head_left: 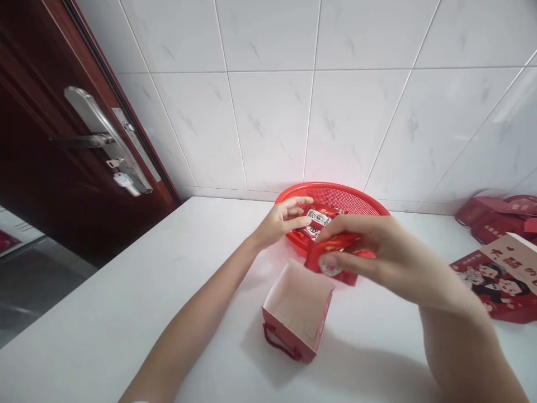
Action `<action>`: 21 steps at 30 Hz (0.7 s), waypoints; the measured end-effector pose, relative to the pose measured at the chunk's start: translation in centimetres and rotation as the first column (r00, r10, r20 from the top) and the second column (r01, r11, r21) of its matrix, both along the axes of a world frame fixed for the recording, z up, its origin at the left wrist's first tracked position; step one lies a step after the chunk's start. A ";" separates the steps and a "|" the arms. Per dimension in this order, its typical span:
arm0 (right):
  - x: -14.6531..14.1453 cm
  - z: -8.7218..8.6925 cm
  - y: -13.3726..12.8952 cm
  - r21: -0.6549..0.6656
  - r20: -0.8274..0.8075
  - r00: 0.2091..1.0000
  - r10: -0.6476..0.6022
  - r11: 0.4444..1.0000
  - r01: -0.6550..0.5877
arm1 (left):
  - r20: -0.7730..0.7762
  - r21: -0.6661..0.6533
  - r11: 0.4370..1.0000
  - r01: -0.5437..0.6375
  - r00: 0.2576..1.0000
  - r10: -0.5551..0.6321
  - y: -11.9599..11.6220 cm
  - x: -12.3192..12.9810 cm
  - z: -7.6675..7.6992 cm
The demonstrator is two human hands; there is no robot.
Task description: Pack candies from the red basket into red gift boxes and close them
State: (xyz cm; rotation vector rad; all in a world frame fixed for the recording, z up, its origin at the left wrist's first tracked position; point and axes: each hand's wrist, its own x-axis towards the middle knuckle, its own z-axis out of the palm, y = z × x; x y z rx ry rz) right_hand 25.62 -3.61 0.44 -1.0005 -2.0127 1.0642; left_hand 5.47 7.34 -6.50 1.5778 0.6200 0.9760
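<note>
Nearest on the white table (146,280) stands a small red box (289,338), its top open and its pale inside showing, with a red cord handle (279,346) (a twisted one, by the look of it) hanging against the near side. Just beyond the box's far edge and a little to the right, the right hand (381,257) has its thumb and fingers clamped on a red packet (311,260) with a round, pale emblem; whether it is a single packet or several pressed together, I cannot tell. The packet is off the table, between the box and the basket.

The left hand (274,224) reaches to the left side of the red mesh basket (335,188), thumb and fingers apart, over the edge. Its fingertips are close to the wrapped packets (319,217) lying inside, though I cannot tell whether they touch.

To the right is a larger box (499,280) with cartoon figures printed on red, and behind it lie red folded cartons (495,215). Farther back rises the marbled tile wall (268,123); at the left, a dark red door (29,184) carries a metal handle (86,141) and hanging keys (125,182).
</note>
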 end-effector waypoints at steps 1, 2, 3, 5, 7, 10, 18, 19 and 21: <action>0.5 0.5 -0.1 0.030 -0.028 0.999 -0.036 0.999 0.037 | -0.034 0.019 0.999 0.042 0.999 -0.042 -0.3 -0.6 0.8; 1.0 0.9 -0.2 0.055 -0.047 0.997 -0.062 0.996 0.065 | -0.084 0.037 0.996 0.087 0.993 -0.083 -0.7 -1.2 1.7; 1.4 1.2 -0.4 0.072 -0.055 0.995 -0.078 0.994 0.082 | -0.128 0.057 0.990 0.127 0.985 -0.119 -1.2 -1.8 2.6; 1.8 1.7 -0.7 0.090 -0.063 0.994 -0.086 0.992 0.091 | -0.248 0.094 0.973 0.210 0.952 -0.182 -2.5 -2.9 4.4; 1.9 1.8 -0.9 0.107 -0.067 0.995 -0.080 0.990 0.087 | -0.382 0.144 0.946 0.291 0.898 -0.219 -4.1 -3.7 5.9; 1.7 1.7 -1.1 0.134 -0.057 0.996 -0.062 0.989 0.069 | -0.583 0.198 0.886 0.419 0.777 -0.237 -6.4 -4.0 7.4; 1.3 1.1 -1.1 0.127 0.050 0.998 -0.027 0.992 0.020 | -0.840 0.255 0.814 0.521 0.537 -0.081 -9.1 -2.9 7.3; 1.3 1.0 -1.1 0.121 0.052 0.998 -0.022 0.993 0.015 | -0.857 0.262 0.815 0.516 0.514 -0.050 -9.2 -2.8 7.2; 1.4 0.8 -1.1 0.118 0.059 0.998 -0.005 0.993 -0.002 | -0.880 0.265 0.817 0.513 0.476 -0.013 -9.3 -2.6 6.9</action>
